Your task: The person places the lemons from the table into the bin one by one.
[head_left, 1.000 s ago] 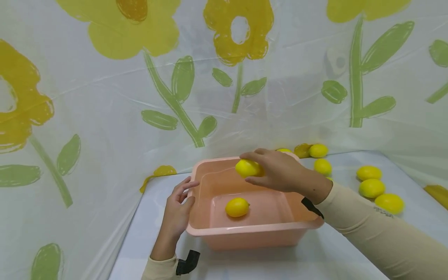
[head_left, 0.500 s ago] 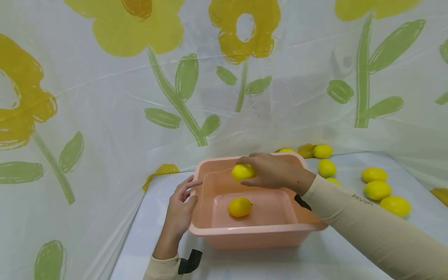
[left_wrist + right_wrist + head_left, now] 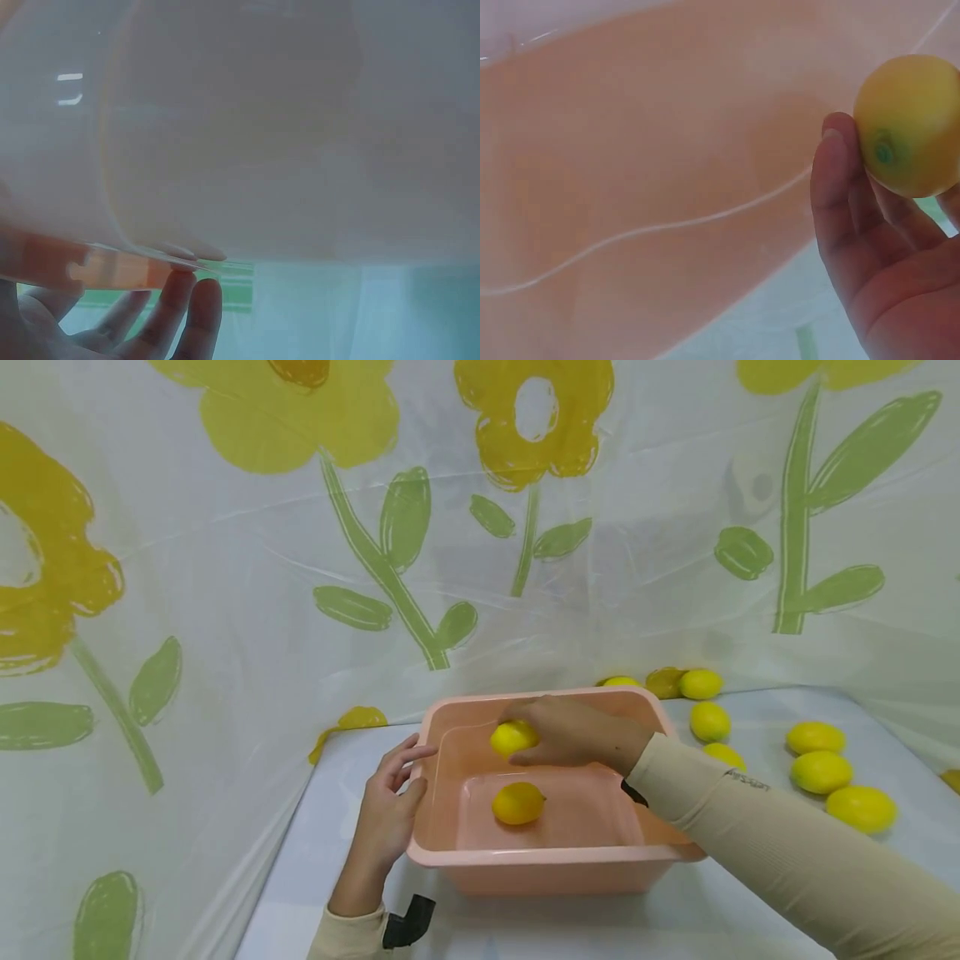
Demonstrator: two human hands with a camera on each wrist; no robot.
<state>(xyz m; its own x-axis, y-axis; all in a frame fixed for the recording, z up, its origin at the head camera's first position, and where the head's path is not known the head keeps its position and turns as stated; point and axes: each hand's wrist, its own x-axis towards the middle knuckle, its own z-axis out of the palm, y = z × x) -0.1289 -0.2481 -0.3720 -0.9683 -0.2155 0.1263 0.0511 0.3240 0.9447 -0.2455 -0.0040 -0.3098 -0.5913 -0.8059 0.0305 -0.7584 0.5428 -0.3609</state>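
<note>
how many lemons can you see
9: one in the right hand, lemon; one in the tub; seven on the table right of it. Others may be hidden.

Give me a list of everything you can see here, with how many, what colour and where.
Basin: one, pink, on the table, in the middle.
Lemon in hand: one, yellow, held over the basin's far side.
Lemon in basin: one, yellow, on the basin floor.
Loose lemons: at least seven, yellow, on the table right of and behind the basin.
Table: one, pale blue-white cover.
Backdrop: one, white sheet with yellow flowers and green leaves, behind and at the sides.
Left hand: rests against the basin's left rim.
Right hand: fingers curled round the lemon in hand, beige sleeve.
</note>
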